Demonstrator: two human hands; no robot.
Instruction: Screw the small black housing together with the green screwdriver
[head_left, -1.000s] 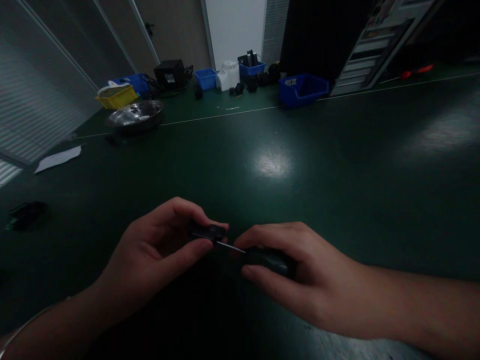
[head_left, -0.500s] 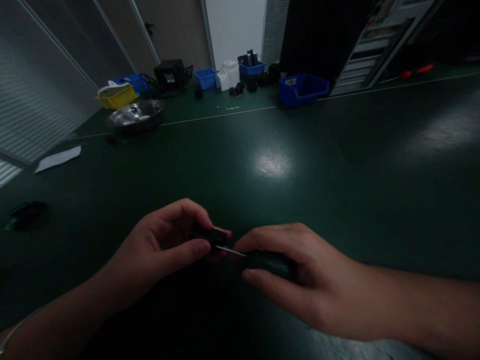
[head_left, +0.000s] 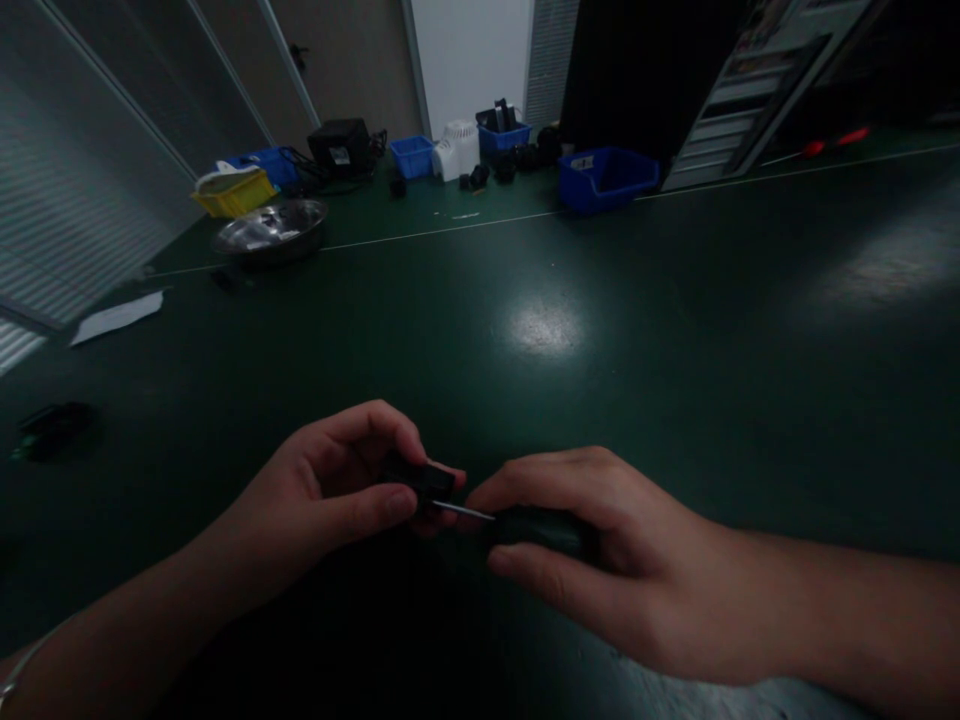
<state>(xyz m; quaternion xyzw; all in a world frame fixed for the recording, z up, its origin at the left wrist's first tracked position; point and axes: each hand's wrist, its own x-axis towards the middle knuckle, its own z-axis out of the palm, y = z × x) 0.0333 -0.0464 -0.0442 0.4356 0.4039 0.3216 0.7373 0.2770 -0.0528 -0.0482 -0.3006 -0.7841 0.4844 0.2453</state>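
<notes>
My left hand (head_left: 330, 495) is closed in a pinch on a small black part (head_left: 422, 479), thumb below and fingers above. My right hand (head_left: 600, 550) is wrapped round the dark handle of a screwdriver (head_left: 536, 527). Its thin metal shaft runs left and its tip meets the right end of the small black part. Both hands hover just above the dark green table (head_left: 540, 330), near its front edge. What the part is I cannot make out in the dim light.
A metal bowl (head_left: 271, 229), a yellow bin (head_left: 234, 193) and several blue bins (head_left: 606, 177) line the far side with black parts and a white device (head_left: 458, 150). A sheet of paper (head_left: 116, 317) and a dark object (head_left: 49, 428) lie at the left.
Both hands drifted slightly lower in the frame. The left hand turned the black part a little and the screwdriver tip stayed against it.
</notes>
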